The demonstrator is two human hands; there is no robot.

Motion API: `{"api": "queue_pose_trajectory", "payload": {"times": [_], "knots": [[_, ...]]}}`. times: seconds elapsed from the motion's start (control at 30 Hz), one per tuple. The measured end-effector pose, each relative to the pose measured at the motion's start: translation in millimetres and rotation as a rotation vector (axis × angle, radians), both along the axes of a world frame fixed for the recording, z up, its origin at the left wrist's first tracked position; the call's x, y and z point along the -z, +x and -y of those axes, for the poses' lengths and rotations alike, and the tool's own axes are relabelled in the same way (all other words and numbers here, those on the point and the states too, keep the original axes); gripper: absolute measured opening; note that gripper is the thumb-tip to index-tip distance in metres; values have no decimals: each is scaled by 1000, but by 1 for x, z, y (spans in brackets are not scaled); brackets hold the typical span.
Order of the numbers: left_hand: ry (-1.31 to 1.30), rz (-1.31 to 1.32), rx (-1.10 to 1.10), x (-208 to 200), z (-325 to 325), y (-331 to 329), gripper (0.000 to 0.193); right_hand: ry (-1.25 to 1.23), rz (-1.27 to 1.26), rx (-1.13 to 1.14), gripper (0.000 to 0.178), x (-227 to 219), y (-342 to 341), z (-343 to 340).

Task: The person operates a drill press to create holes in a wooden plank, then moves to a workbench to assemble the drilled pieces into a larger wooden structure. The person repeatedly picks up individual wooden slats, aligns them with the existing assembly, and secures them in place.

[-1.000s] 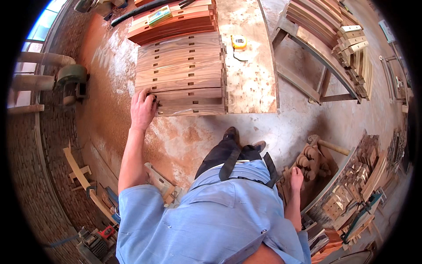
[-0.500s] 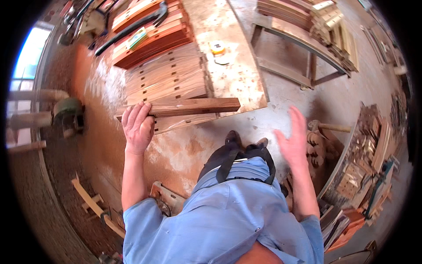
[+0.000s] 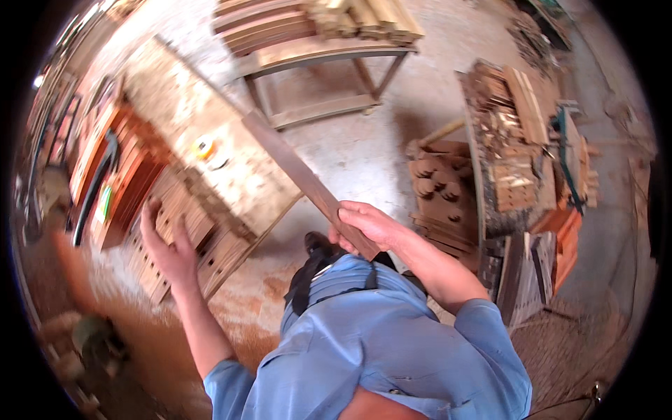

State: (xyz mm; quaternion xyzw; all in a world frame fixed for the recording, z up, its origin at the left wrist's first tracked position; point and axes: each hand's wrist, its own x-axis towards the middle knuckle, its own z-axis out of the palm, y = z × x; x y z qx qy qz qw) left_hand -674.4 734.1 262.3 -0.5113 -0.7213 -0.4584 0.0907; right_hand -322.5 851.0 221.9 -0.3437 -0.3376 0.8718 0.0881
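Note:
A long dark brown wooden bar is in my right hand, which is closed around its near end. The bar slants up and to the left in front of my body, its far end over the edge of the workbench. My left hand is empty, fingers spread, above the stack of mortised wooden pieces at the bench's near end. Reddish wooden pieces are piled beyond that stack, with a dark curved-ended tool lying on them.
A yellow tape measure lies on the bench. At the far middle, a low table carries stacked timber. On the right stands a bench with wood offcuts; round-ended wooden pieces lie beside it. A green machine is at the lower left.
The wooden bar has left the stack and passed from my left hand to my right. My left hand has opened. The view has turned to the right.

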Motion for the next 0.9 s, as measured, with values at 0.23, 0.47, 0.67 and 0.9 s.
{"api": "queue_pose_trajectory", "payload": {"times": [0.23,0.47,0.67,0.9], "knots": [[-295,11,158,47,-20,57,47,-315,-474,383,50,47,113,-47],[-469,77,250,57,-77,126,43,383,342,610,46,-4,223,-154],[-531,-25,239,33,-128,165,44,1222,1569,390,40,-55,355,-267],[-553,-27,235,52,-157,192,45,1135,1759,496,41,-30,460,-318]]}}
